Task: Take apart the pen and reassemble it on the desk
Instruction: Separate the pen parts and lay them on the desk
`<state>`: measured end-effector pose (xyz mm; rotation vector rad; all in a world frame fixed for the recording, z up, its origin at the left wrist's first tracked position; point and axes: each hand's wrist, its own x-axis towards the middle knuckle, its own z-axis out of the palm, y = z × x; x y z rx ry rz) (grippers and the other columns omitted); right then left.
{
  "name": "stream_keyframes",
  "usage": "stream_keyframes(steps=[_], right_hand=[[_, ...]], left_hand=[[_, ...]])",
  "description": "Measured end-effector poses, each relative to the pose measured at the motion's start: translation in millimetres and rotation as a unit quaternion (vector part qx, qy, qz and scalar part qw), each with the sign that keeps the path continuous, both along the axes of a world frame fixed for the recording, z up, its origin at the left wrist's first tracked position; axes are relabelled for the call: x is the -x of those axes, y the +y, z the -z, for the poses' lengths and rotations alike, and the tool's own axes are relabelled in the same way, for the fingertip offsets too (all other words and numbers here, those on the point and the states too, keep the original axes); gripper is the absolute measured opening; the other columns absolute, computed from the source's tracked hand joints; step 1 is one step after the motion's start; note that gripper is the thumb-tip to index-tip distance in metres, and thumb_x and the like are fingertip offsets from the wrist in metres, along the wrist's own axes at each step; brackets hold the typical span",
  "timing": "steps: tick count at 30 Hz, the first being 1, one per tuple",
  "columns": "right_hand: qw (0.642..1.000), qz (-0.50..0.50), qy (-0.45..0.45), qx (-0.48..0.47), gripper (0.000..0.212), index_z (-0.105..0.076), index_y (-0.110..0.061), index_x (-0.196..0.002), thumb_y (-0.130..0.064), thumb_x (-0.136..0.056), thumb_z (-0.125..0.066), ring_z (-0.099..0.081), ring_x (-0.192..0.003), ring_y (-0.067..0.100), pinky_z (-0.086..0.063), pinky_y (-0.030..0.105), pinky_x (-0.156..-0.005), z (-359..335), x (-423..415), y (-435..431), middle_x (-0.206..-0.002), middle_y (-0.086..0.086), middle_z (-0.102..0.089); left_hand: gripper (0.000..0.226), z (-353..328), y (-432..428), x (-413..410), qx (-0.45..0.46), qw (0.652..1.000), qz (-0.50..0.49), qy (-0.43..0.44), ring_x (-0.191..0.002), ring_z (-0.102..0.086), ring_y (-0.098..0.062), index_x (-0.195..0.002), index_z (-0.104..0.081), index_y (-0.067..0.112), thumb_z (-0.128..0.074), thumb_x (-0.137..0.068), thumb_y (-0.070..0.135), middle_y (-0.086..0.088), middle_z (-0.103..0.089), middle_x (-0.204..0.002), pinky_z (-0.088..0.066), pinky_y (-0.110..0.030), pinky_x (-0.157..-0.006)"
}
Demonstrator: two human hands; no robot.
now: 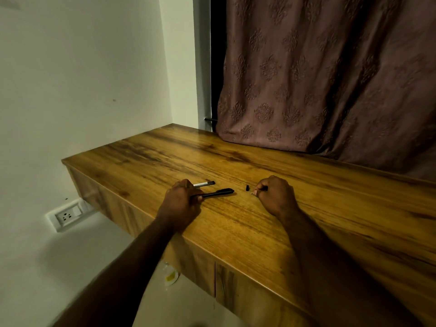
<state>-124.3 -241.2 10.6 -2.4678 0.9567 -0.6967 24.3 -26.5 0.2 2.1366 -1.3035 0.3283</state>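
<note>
wooden desk (259, 232) | brown curtain (330, 79) behind | left hand (181, 200) grips pen barrel (218, 192) | right hand (276, 194) pinches small part (264, 188)

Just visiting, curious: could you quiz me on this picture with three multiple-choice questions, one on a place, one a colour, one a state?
1. Where does the short black pen piece lie? A. on the brown wooden desk, between the left hand and right hand; B. in a cup; C. on a chair.
2. What colour is the long slim pen barrel? A. red; B. black; C. white.
3. What is the left hand doing? A. lying flat; B. gripping the barrel; C. pointing upward.
Answers: 1 A, it rests on bare wood between them. 2 B, it is dark along its length. 3 B, its fingers curl round the barrel's end.
</note>
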Motion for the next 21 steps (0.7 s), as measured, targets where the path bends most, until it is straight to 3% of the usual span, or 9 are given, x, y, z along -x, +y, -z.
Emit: stream_keyframes(steps=[8, 17, 19, 21], right_hand=[[0.999, 0.022, 0.023, -0.012, 0.017, -0.070, -0.024, -0.066, -0.033, -0.081, -0.072, -0.065, -0.097, 0.017, -0.042, 0.039, -0.096, -2.7, 1.1, 1.9, -0.088, -0.010, -0.074], [1.000, 0.019, 0.016, -0.017, 0.010, -0.075, -0.027, -0.075, -0.031, -0.083, -0.070, -0.063, -0.099, 0.015, -0.040, 0.041, -0.096, 0.1, 0.6, -0.3, -0.091, -0.012, -0.075], [0.999, 0.017, -0.022, -0.028, 0.011, -0.076, -0.025, -0.081, -0.028, -0.085, -0.066, -0.065, -0.098, 0.018, -0.045, 0.040, -0.095, 0.9, 2.2, -1.2, -0.094, -0.008, -0.075], [0.990, 0.012, -0.130, -0.060, 0.015, -0.076, -0.020, -0.091, -0.024, -0.089, -0.062, -0.068, -0.096, 0.019, -0.052, 0.039, -0.090, -0.5, 4.6, -1.4, -0.098, -0.003, -0.076]], left_hand=[[0.017, -1.8, -0.5, 1.0, -0.020, 1.000, -0.002, 0.001, -0.087, -0.057, -0.027, -0.099, -0.073, 0.015, -0.062, -0.086, 0.015, -0.011, -0.061, -0.095, -0.048, -0.039, -0.077], [0.018, -1.7, -0.4, 0.7, -0.027, 1.000, 0.000, 0.001, -0.089, -0.058, -0.027, -0.100, -0.073, 0.018, -0.062, -0.086, 0.015, -0.010, -0.061, -0.095, -0.049, -0.044, -0.080], [0.018, -1.9, -0.4, 1.0, -0.030, 1.000, 0.000, 0.001, -0.090, -0.058, -0.027, -0.101, -0.073, 0.018, -0.062, -0.087, 0.016, -0.010, -0.061, -0.096, -0.049, -0.044, -0.081], [0.020, -2.5, -0.5, 1.0, -0.035, 0.999, -0.001, 0.004, -0.091, -0.057, -0.027, -0.103, -0.072, 0.019, -0.061, -0.087, 0.017, -0.010, -0.061, -0.097, -0.048, -0.044, -0.082]])
